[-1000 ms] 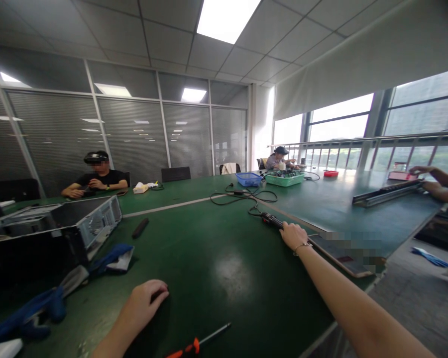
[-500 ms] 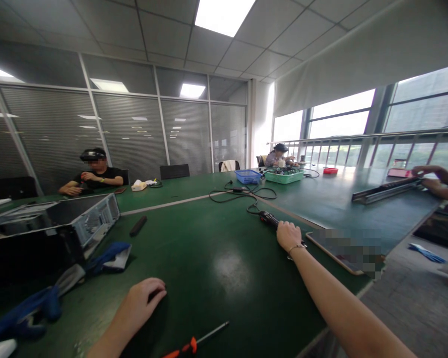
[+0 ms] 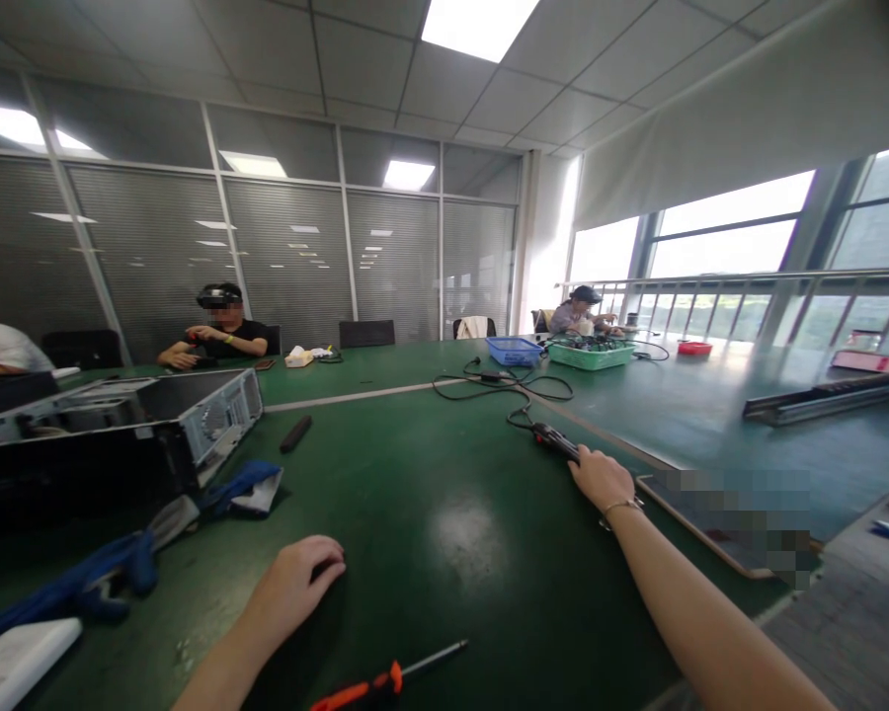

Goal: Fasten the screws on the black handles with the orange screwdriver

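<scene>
My right hand (image 3: 603, 478) reaches far across the green table (image 3: 444, 513) and closes round the handle of a black corded tool (image 3: 555, 440); its cable (image 3: 515, 390) runs off toward the back. A bracelet sits on that wrist. My left hand (image 3: 296, 578) rests on the table nearer me, fingers curled under; nothing shows in it. An orange-and-black screwdriver (image 3: 385, 681) lies near the front edge between my arms. A flat tablet-like slab (image 3: 726, 523) lies just right of my right hand.
An open computer case (image 3: 119, 430) lies at left with blue gloves (image 3: 119, 563) and a small black bar (image 3: 294, 434) beside it. Blue (image 3: 514, 351) and green (image 3: 591, 355) baskets stand at the back. Two people sit across the table; a long metal rail (image 3: 822, 400) lies at right.
The view has swung a little to the left. My right hand stays on the black tool's handle and my left hand stays curled on the table. The arms at far right have left the view.
</scene>
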`<state>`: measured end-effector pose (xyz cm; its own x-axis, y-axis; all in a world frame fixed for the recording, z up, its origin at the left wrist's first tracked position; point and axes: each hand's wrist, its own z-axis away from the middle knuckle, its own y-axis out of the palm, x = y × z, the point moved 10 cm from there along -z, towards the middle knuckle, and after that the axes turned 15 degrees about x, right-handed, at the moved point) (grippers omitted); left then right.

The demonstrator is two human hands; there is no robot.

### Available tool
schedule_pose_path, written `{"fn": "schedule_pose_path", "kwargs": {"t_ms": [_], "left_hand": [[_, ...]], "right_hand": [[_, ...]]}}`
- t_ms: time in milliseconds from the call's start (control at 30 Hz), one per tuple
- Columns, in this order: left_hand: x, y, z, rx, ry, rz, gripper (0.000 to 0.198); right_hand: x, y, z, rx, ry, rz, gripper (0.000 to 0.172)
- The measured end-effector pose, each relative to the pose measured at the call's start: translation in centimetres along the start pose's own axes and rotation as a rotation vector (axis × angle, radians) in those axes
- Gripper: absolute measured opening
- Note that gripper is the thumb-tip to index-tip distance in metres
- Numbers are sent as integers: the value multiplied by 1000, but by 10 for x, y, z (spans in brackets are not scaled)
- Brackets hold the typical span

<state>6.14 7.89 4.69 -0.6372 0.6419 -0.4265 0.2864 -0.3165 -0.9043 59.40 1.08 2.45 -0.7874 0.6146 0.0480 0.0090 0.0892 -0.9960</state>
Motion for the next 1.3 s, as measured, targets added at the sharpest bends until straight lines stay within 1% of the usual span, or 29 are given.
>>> {"fn": "schedule_pose_path", "kwargs": {"t_ms": [167, 333, 567, 733, 900, 1100, 1200, 1300], "left_hand": [[-1, 0, 1, -1, -4, 9, 22], [-4, -1, 4, 4, -1, 2, 22], [-2, 1, 2, 13, -12, 31, 22], [3, 3, -1, 17, 0, 17, 23], [1, 2, -2, 22, 18, -18, 24], [-1, 1, -2, 11, 17, -21, 23], [-1, 1, -1, 11, 22, -15, 23], [-1, 2, 0, 22, 27, -13, 24]], "right_hand": [[1, -3, -1, -50, 9, 9, 40], [5, -9, 0, -105, -4, -1, 33], [2, -12, -5, -109, -10, -52, 31], [1, -9, -6, -104, -32, -59, 30], [2, -11, -3, -135, -25, -67, 30], [2, -17, 2, -171, -4, -62, 34], [8, -20, 6, -196, -12, -52, 30], [20, -26, 11, -236, -47, -42, 25]]}}
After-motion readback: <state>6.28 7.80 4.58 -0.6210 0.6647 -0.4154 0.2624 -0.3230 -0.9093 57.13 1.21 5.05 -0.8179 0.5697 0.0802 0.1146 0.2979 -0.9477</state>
